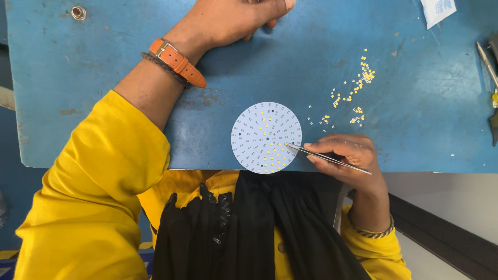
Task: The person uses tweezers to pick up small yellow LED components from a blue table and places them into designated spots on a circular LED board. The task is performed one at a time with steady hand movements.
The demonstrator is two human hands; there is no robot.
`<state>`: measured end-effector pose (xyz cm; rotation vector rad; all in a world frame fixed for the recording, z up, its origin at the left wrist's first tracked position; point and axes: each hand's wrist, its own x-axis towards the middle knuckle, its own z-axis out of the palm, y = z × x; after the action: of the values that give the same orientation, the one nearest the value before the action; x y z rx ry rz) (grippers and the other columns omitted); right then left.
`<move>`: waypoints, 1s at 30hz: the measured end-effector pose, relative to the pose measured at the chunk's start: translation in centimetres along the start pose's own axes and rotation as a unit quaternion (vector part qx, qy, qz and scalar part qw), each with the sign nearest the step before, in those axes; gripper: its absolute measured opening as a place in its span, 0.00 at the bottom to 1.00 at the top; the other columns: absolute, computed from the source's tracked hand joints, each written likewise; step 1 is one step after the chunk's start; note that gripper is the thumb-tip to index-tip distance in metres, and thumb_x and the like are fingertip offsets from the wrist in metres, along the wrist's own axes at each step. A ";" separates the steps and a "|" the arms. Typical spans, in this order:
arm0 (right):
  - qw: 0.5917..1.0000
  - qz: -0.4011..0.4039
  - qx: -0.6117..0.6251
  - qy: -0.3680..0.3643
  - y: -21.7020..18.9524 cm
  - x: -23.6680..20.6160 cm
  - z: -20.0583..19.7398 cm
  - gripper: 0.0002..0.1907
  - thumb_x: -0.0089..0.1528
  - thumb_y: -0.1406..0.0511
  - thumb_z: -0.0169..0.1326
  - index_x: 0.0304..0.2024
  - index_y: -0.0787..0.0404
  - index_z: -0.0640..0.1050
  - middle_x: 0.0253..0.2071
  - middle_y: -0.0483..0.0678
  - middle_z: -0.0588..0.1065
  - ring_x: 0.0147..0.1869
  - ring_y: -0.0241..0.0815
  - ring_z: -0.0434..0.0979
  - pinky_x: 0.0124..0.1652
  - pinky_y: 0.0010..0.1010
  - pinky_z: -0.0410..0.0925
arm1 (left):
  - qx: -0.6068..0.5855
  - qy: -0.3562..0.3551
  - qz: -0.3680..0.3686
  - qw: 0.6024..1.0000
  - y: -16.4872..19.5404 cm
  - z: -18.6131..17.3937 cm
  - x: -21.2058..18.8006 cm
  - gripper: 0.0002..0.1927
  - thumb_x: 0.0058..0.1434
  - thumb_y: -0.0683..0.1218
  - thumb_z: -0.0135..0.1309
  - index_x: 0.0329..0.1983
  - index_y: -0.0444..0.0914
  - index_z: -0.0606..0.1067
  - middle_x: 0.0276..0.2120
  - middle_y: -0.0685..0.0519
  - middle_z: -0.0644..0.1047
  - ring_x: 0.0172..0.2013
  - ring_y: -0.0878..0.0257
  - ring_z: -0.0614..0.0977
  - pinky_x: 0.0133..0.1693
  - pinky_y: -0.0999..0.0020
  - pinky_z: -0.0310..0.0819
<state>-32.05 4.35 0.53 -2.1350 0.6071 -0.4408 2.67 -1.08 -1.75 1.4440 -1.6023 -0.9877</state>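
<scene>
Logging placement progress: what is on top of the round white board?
Small yellow chips sit on the round white board, mostly centre and lower part. The tweezers tip touches its right side. Its underside is hidden.

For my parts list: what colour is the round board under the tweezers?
White round board with small yellow parts on it, seen in the head view.

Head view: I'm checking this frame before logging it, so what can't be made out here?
- Left hand: fingertips cut off by the top edge.
- Tweezers: whether the tip holds a chip is too small to tell.
- Round white board: markings too small to make out.
- Tools at the right: cut off by the frame edge.
- White packet: cropped at the top.
</scene>
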 end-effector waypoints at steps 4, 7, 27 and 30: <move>1.000 -0.015 -0.022 0.002 0.1 -0.1 0.0 0.14 0.54 0.73 0.68 0.43 0.64 0.83 0.31 0.47 0.80 0.29 0.31 0.77 0.28 0.22 0.65 | 0.003 -0.009 0.002 1.000 -0.1 0.1 0.3 0.20 0.71 0.61 0.50 0.32 0.43 0.76 0.23 0.61 0.76 0.19 0.72 0.74 0.23 0.73 0.70; 1.000 -0.018 -0.011 0.018 0.3 -0.4 0.2 0.12 0.55 0.73 0.68 0.41 0.65 0.82 0.33 0.49 0.80 0.31 0.33 0.78 0.30 0.22 0.67 | 0.005 -0.003 0.009 1.000 0.0 0.0 0.1 0.21 0.71 0.61 0.51 0.32 0.42 0.77 0.23 0.61 0.77 0.19 0.72 0.74 0.22 0.72 0.70; 0.965 0.096 -0.108 0.217 0.4 -2.8 0.0 0.10 0.58 0.71 0.67 0.41 0.67 0.82 0.30 0.46 0.78 0.30 0.30 0.72 0.31 0.21 0.61 | -0.112 0.014 0.027 0.993 1.0 -0.8 -0.9 0.10 0.70 0.46 0.58 0.49 0.36 0.78 0.28 0.55 0.78 0.21 0.73 0.74 0.21 0.77 0.65; 0.967 0.085 -0.105 0.216 0.2 -2.6 0.0 0.10 0.58 0.71 0.67 0.41 0.67 0.81 0.32 0.47 0.78 0.31 0.30 0.74 0.31 0.21 0.63 | -0.109 0.013 0.036 0.993 1.0 -0.8 -0.9 0.10 0.71 0.46 0.58 0.49 0.35 0.78 0.28 0.55 0.78 0.23 0.74 0.76 0.22 0.78 0.66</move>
<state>-34.25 5.78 0.11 -2.1709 1.1187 -0.7844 2.99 -0.17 -0.52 1.2361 -1.4678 -1.0625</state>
